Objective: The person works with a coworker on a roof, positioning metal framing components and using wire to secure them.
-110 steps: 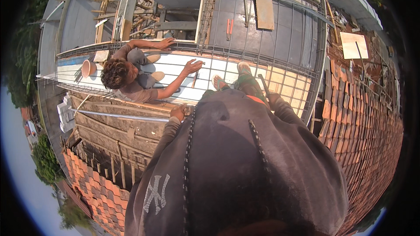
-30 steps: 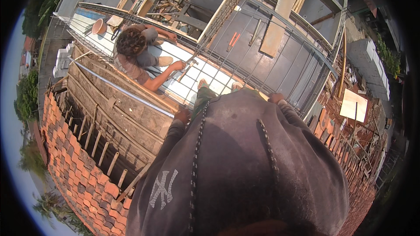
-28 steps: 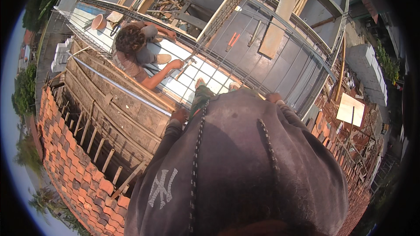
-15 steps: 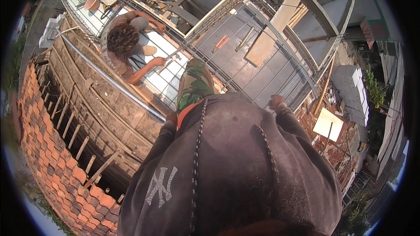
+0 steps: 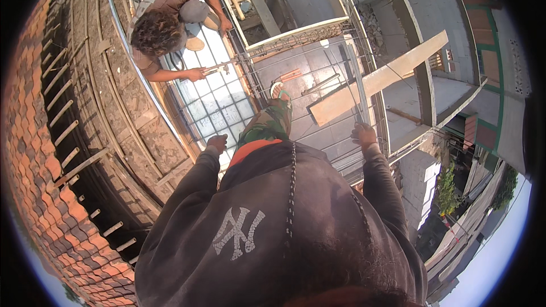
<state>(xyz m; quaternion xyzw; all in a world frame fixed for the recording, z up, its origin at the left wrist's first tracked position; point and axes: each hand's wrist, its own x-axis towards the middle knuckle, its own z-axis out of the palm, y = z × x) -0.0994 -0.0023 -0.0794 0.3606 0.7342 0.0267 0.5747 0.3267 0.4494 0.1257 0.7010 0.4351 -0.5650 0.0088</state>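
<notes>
My right hand has its fingers curled at the near end of a bundle of thin steel bars, which crosses over a wooden plank. Beside my left thigh hangs my left hand, fingers curled in, with nothing visible in it. It is above a grid of steel bars over pale panels. My sandalled foot stands between this grid and the grey deck. At the left a crouching co-worker grips a hammer-like tool over the grid.
An orange-handled tool and a long metal tool lie on the deck. Behind it a reinforcement cage borders an opening with loose timber. Block walls rise at right; roof tiles slope down at left.
My view has shifted and my body has turned. My left hand has come into fuller view away from my side. The bar bundle now lines up with my right hand; my foot now shows.
</notes>
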